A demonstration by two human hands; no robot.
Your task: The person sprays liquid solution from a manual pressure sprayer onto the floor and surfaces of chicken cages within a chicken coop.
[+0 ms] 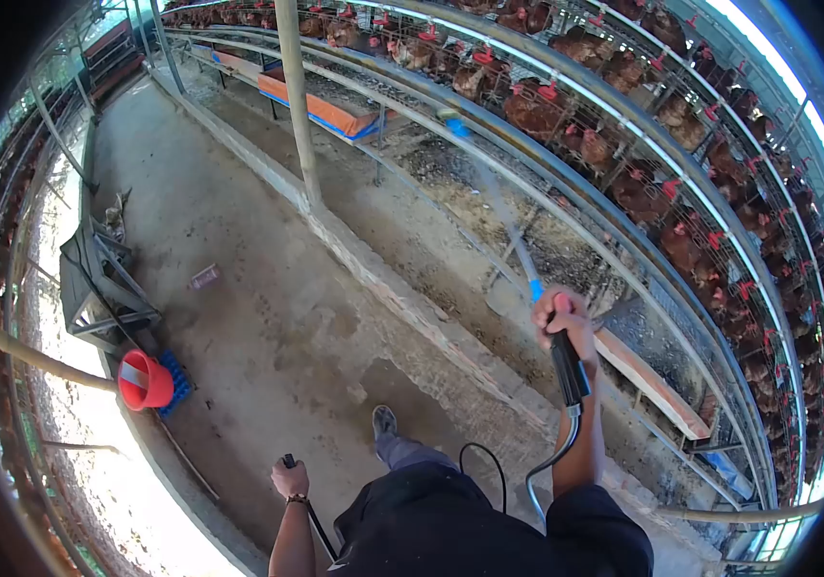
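Observation:
My right hand (pixel 569 322) is closed around the black grip of a spray wand (pixel 571 375), with a reddish part showing near the thumb. From the blue collar by my fingers, the wand's pale, blurred tube reaches up and away to a blue tip (pixel 455 126) beside the chicken cages (pixel 537 111). A thin hose (pixel 533 481) runs from the grip back toward my body. Low on the other side, my left hand (pixel 289 478) wraps around the end of a black lever (pixel 319 531) that slants back to my hip.
Caged brown chickens (pixel 643 197) line the right. A low brick curb (pixel 374 279) and a bamboo post (pixel 297 106) border the concrete walkway (pixel 258 337). A red bucket (pixel 145 379), blue egg tray (pixel 174 382) and metal stand (pixel 95 279) are on the left.

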